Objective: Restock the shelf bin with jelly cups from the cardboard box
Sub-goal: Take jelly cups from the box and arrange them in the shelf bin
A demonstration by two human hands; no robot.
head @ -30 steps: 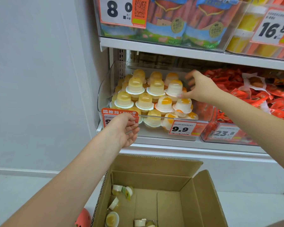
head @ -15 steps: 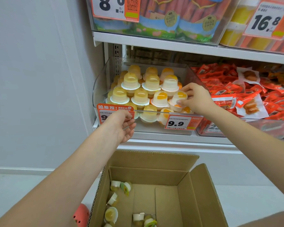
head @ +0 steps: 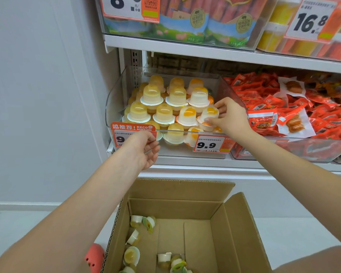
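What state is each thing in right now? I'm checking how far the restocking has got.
Shelf bin: stacked high with jelly cups.
Jelly cup: upside down at the stack's right edge, pinched by the right hand.
Left hand: fingers curled on the bin's front edge.
Cardboard box: flaps open, a few cups lying loose inside.
Price tag: on the bin front, reads 9.9.
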